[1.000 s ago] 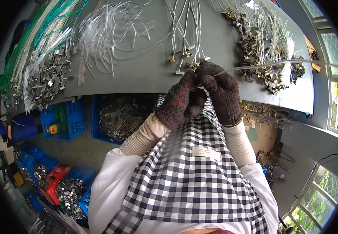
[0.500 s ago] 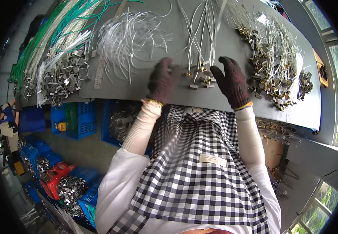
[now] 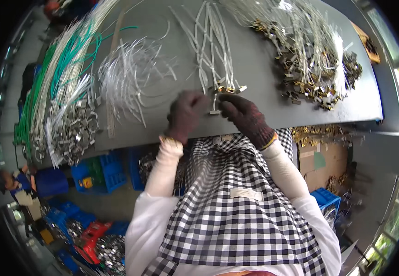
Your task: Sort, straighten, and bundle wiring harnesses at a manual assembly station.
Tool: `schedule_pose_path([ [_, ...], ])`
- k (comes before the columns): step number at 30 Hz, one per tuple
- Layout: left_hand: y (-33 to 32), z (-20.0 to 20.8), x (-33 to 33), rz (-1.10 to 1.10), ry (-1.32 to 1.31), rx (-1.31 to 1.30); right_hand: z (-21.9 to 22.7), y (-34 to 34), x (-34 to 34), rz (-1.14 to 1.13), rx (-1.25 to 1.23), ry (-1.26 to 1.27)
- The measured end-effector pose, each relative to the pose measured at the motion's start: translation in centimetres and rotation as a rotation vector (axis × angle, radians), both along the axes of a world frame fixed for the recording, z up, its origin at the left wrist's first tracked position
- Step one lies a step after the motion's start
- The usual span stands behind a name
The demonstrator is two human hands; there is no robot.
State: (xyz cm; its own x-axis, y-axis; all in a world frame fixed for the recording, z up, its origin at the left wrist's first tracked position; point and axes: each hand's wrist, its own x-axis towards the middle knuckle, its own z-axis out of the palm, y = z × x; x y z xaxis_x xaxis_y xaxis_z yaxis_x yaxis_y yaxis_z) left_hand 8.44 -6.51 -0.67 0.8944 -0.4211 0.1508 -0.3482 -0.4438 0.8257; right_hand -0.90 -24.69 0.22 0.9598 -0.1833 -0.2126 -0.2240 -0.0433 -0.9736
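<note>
My right hand (image 3: 250, 120), in a dark red-and-black knit glove, reaches left with thumb and forefinger a little apart. Its fingertips are beside a small metal block (image 3: 215, 112) at the end of a thin silvery cable, and I see nothing held in it. Just beyond lies a small cluster of brass-coloured and grey blocks (image 3: 227, 88), whose pale cables (image 3: 213, 41) run away across the grey table. To the left of the block is my left hand (image 3: 185, 116), gloved alike. Its fingers curl in and are smeared by motion, so their grip is hidden.
A loose heap of clear strands (image 3: 130, 76) lies left on the table (image 3: 162, 129), beside a ruler (image 3: 111, 122). Farther left are green and white cables with grey blocks (image 3: 73, 131). A large pile of cabled blocks (image 3: 314, 69) is at right. Blue crates (image 3: 112, 172) stand below the table edge.
My right hand has moved left and its fingers have drawn in from a wide spread. My left hand has lowered slightly. The small blocks are gathered closer together. The head view has shifted.
</note>
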Motion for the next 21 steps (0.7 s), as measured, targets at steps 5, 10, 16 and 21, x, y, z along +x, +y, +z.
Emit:
schedule_pose_path([
  [5, -3.5, 0.9, -4.2, -0.225, -0.246, 0.05, -3.1, -2.2, -0.9, -0.008, -0.285, -0.263],
  [10, -8.6, 1.7, -2.9, -0.391, -0.231, 0.012, 4.0, -9.0, -4.4, -0.561, 0.259, -0.257],
  [16, -22.2, -3.1, -2.0, -0.457, -0.154, 0.087, 4.6, -16.5, -11.7, -0.984, 0.23, -0.436],
  [21, -30.3, -5.1, -0.8, -0.336, -0.445, 0.41, 2.0, -17.4, -16.1, -0.957, 0.483, -0.507],
])
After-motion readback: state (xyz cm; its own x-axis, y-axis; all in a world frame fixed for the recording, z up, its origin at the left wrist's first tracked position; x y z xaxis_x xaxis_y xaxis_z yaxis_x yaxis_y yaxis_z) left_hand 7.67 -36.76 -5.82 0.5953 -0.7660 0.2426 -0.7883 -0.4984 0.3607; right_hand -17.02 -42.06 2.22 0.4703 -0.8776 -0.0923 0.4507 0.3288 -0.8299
